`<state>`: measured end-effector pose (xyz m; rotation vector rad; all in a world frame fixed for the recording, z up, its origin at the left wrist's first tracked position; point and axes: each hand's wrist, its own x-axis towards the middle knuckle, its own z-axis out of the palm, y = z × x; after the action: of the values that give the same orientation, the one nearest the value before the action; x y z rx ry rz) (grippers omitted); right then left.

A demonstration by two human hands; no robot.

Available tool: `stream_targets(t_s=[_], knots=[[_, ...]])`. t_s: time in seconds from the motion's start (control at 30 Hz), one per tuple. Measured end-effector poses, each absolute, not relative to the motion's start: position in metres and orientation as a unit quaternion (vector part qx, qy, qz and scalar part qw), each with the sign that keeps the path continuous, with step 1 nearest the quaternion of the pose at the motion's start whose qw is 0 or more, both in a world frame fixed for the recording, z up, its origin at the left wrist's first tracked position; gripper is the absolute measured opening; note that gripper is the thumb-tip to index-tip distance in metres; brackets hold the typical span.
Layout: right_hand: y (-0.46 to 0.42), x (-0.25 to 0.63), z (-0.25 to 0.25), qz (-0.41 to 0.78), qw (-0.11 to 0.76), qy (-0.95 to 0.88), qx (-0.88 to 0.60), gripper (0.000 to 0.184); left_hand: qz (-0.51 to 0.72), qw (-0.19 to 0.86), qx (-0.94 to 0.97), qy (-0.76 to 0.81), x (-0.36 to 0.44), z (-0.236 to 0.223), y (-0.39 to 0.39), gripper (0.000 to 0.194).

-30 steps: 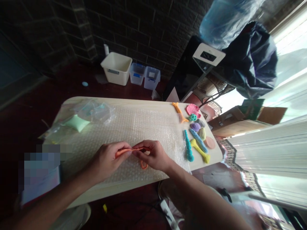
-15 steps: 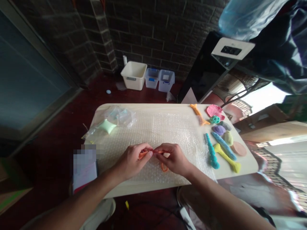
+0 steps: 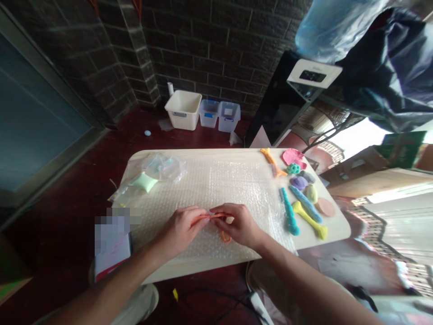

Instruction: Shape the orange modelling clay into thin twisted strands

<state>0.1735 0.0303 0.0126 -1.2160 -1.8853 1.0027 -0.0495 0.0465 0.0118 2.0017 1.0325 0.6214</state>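
Note:
Both hands pinch one thin strip of orange modelling clay (image 3: 216, 215) above the bubble wrap (image 3: 230, 180) near the table's front. My left hand (image 3: 187, 224) is closed on the strip's left part, thumb below and fingers on top. Just beside it, my right hand (image 3: 241, 225) grips the other part between thumb and fingers. A loop of orange clay (image 3: 226, 237) shows under the right hand; whether it joins the strip I cannot tell. A teal clay piece with a ridged taper (image 3: 289, 214) lies to the right of my right hand.
Along the table's right side lie a yellow bone-shaped piece (image 3: 309, 220), a blue roll (image 3: 306, 203), an orange bone shape (image 3: 273, 162), a pink piece (image 3: 293, 158) and several other lumps. A pale green packet (image 3: 145, 182) and clear plastic bags (image 3: 165, 167) sit at the left.
The whole view has shifted slightly, so the table appears further left. Between the fingertips, more of the orange strip shows now. Both hands keep hold of it.

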Motion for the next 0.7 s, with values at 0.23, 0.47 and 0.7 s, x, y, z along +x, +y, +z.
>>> stream_targets(t_s=[0.23, 0.47, 0.7], knots=[[0.0275, 0.1776, 0.0093, 0.358, 0.318, -0.759, -0.441, 0.015, 0.221, 0.391, 0.798, 0.401, -0.0479, 0.0073, 0.0431, 0.027], [0.0296, 0.178, 0.0106, 0.339, 0.298, -0.779, -0.436, 0.015, 0.199, 0.394, 0.788, 0.429, -0.0462, 0.0074, 0.0448, 0.027], [0.0295, 0.1761, 0.0076, 0.358, 0.316, -0.751, -0.457, 0.018, 0.201, 0.415, 0.774, 0.434, -0.05, 0.0018, 0.0459, 0.026]])
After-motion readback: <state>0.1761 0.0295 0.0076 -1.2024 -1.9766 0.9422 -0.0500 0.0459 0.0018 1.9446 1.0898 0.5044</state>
